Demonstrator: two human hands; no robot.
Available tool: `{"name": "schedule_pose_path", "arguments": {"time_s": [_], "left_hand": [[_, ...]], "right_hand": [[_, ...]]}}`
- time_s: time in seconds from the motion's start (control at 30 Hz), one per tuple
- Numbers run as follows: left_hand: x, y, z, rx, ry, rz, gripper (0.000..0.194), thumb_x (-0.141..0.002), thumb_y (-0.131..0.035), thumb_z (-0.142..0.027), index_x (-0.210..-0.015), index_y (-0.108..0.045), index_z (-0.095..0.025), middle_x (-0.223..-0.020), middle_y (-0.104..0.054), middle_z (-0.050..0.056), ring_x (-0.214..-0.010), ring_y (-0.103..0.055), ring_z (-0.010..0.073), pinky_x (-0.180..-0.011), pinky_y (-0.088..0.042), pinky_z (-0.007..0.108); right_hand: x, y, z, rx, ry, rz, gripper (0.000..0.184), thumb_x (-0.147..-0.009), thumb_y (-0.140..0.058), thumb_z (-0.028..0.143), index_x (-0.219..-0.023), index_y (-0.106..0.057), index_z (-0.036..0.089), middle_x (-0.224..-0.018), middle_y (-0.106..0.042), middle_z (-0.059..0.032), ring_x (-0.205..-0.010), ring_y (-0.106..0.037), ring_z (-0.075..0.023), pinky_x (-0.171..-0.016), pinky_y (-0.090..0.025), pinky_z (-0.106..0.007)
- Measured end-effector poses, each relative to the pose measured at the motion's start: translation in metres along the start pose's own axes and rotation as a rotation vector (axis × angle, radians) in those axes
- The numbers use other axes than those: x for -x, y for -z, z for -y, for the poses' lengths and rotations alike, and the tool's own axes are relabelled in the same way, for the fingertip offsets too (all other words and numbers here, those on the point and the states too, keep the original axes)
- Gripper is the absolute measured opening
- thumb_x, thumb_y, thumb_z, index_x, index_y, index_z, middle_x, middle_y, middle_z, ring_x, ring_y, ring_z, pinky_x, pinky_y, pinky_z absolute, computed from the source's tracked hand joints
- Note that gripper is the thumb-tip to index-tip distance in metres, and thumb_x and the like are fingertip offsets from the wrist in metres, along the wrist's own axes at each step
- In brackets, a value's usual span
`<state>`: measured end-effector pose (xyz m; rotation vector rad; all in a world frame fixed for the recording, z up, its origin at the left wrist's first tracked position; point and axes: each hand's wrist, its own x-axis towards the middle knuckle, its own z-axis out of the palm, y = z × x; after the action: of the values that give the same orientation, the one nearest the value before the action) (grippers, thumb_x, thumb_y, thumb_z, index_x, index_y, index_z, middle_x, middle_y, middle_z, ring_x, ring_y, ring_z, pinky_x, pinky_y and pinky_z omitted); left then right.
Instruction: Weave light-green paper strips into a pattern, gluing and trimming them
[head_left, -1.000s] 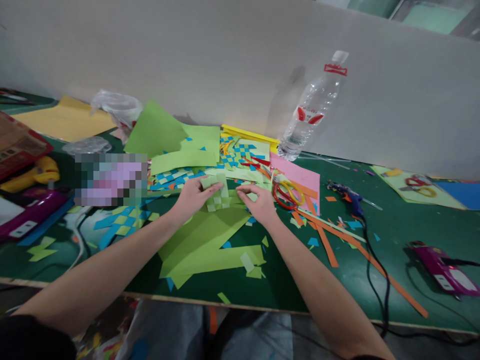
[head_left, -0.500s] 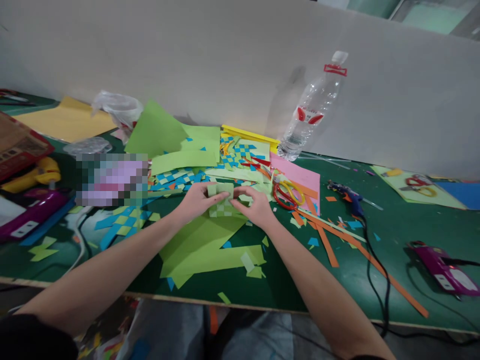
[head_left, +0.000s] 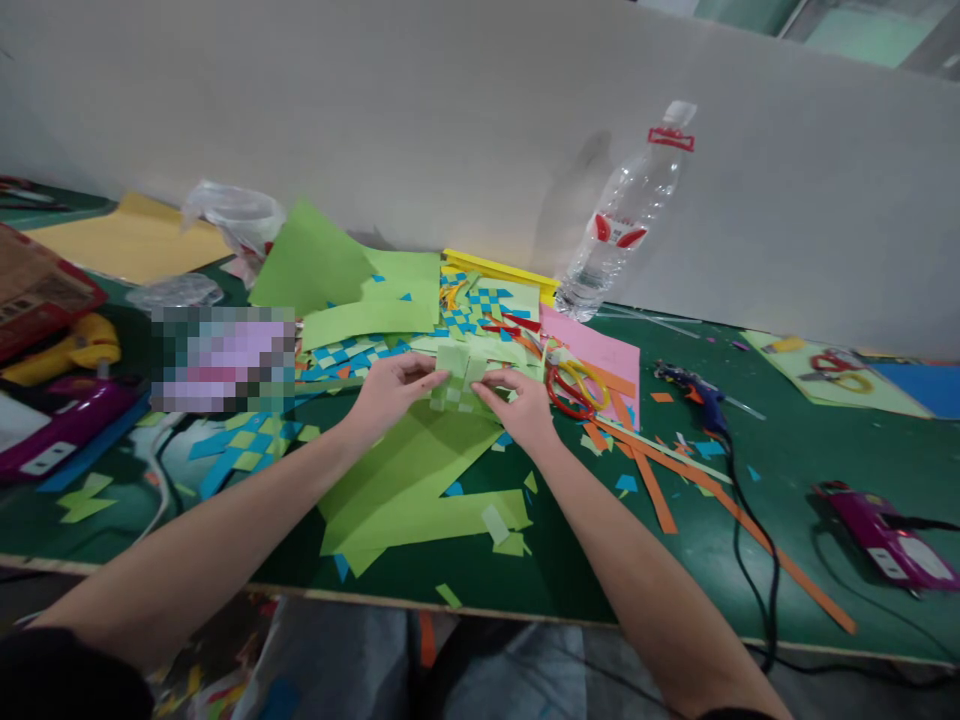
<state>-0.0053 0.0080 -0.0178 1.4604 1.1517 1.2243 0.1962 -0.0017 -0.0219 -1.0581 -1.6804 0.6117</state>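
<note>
A small woven piece of pale and mid-green paper strips [head_left: 453,388] is held up between my hands, above the green paper sheets [head_left: 412,465] on the table. My left hand [head_left: 394,392] pinches its left edge between thumb and fingers. On the other side, my right hand [head_left: 519,402] grips a strip at its right edge, thumb and fingertips together. Behind the piece lie blue-and-green woven paper strips [head_left: 360,358]. Red-handled and yellow-handled scissors [head_left: 574,392] lie just right of my right hand.
A plastic bottle [head_left: 626,215] stands tilted in view near the grey wall. To the right are a blue glue gun [head_left: 701,400] with its black cord and a purple power box [head_left: 892,540]. Orange paper strips [head_left: 739,515] cross the green table; a purple device [head_left: 64,425] sits left.
The woven piece has moved slightly up and to the right with my hands. Its top now shows two upright strips apart, and my right fingers have closed on its right side.
</note>
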Motion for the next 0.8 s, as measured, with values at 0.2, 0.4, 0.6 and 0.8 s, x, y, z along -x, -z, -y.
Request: {"name": "schedule_pose_path", "arguments": {"time_s": [0.2, 0.4, 0.6, 0.8], "left_hand": [[0.0027, -0.0020, -0.0058, 0.001, 0.016, 0.041, 0.036, -0.067, -0.077, -0.043, -0.089, -0.072, -0.015, -0.087, -0.074, 0.008, -0.077, -0.068, 0.0191, -0.074, -0.055, 0.032], [0.0026, -0.0034, -0.0083, -0.037, 0.108, 0.178, 0.055, -0.062, -0.081, -0.043, -0.108, -0.067, -0.016, -0.103, -0.073, 0.010, -0.093, -0.069, 0.0251, -0.087, -0.053, 0.040], [0.0022, -0.0021, -0.0030, -0.215, 0.134, 0.244, 0.039, -0.066, -0.075, -0.048, -0.088, -0.073, -0.015, -0.086, -0.075, 0.007, -0.079, -0.069, 0.0243, -0.070, -0.054, 0.034], [-0.0003, 0.0005, -0.0062, -0.298, 0.113, 0.150, 0.033, -0.071, -0.071, -0.046, -0.082, -0.074, -0.015, -0.077, -0.075, 0.007, -0.068, -0.067, 0.0199, -0.063, -0.050, 0.029]], "right_hand": [[0.0004, -0.0001, -0.0016, 0.017, 0.012, -0.011, 0.014, -0.077, -0.068, 0.034, -0.079, -0.071, 0.021, -0.080, -0.073, -0.0039, -0.079, -0.069, -0.0188, -0.073, -0.056, -0.031], [-0.0004, 0.0003, 0.0020, -0.075, -0.046, -0.049, 0.016, -0.074, -0.070, 0.035, -0.076, -0.071, 0.020, -0.078, -0.073, -0.0034, -0.073, -0.069, -0.0180, -0.070, -0.057, -0.030], [-0.0020, 0.0025, 0.0042, -0.128, -0.095, -0.071, 0.018, -0.072, -0.072, 0.038, -0.076, -0.070, 0.020, -0.081, -0.074, -0.0041, -0.075, -0.070, -0.0185, -0.074, -0.057, -0.031], [-0.0041, 0.0057, 0.0061, -0.156, -0.157, -0.022, 0.021, -0.070, -0.075, 0.038, -0.083, -0.072, 0.021, -0.090, -0.075, -0.0044, -0.088, -0.071, -0.0211, -0.085, -0.056, -0.035]]}}
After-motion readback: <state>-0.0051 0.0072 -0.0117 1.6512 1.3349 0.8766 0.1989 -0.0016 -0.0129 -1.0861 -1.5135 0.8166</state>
